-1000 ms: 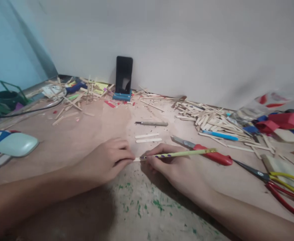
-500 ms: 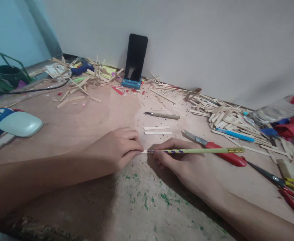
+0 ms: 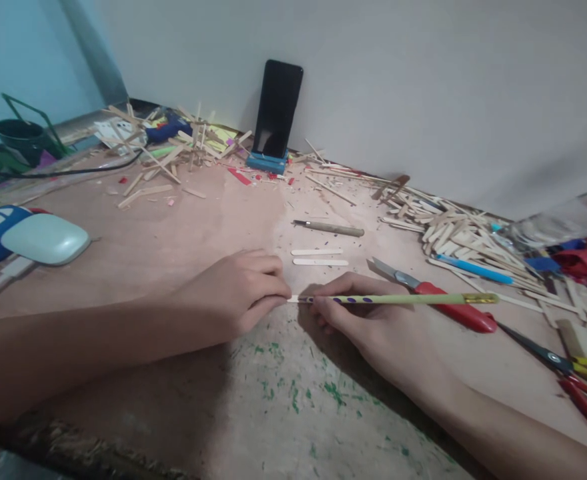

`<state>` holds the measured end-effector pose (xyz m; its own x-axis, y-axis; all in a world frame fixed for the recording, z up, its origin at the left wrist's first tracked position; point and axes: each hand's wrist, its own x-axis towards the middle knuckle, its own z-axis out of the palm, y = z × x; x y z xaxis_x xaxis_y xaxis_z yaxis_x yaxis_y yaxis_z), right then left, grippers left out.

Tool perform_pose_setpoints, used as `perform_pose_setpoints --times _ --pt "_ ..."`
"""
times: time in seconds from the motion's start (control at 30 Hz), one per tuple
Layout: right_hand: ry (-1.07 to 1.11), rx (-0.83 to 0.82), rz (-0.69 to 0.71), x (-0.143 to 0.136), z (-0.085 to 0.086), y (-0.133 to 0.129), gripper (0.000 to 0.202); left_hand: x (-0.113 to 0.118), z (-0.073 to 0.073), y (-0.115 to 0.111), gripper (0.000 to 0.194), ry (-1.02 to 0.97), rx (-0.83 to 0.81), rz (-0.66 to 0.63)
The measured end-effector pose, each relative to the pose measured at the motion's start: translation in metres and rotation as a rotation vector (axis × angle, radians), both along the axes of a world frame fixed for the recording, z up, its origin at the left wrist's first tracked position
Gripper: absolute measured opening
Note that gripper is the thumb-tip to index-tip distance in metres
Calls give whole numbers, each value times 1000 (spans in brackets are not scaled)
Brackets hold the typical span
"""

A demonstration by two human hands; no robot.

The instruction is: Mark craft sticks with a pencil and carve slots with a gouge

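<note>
My left hand (image 3: pixel 253 290) is closed, its fingertips pinching one end of a small wooden craft stick (image 3: pixel 293 299) low over the table. In my right hand (image 3: pixel 363 320) is a pale green pencil (image 3: pixel 413 299) with purple spots, held between thumb and fingers. Its tip points left and meets the stick, while the gold end sticks out to the right. Most of the stick is hidden by my fingers. Just beyond lie two pale craft sticks (image 3: pixel 318 257), side by side. Behind them is a carving tool (image 3: pixel 336 229) with a wooden handle.
A red utility knife (image 3: pixel 453 307) and scissors (image 3: pixel 553 360) lie right of my right hand. A heap of craft sticks (image 3: pixel 453 233) with a blue pen (image 3: pixel 473 269) is at the back right. A phone (image 3: pixel 277 107) leans on the wall. A white mouse-like case (image 3: pixel 46 239) sits left.
The view has shifted slightly, so the table things sit a little farther right in the picture. Both hands keep their hold on the craft stick and pencil.
</note>
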<state>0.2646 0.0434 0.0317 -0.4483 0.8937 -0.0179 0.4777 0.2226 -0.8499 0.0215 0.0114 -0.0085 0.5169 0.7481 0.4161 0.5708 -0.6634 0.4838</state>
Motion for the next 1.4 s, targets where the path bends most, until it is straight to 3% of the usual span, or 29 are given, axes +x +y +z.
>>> perform_pose_setpoints --times 1.4 --pt "9 6 -7 -1 -1 -3 14 0 -2 1 24 9 -10 11"
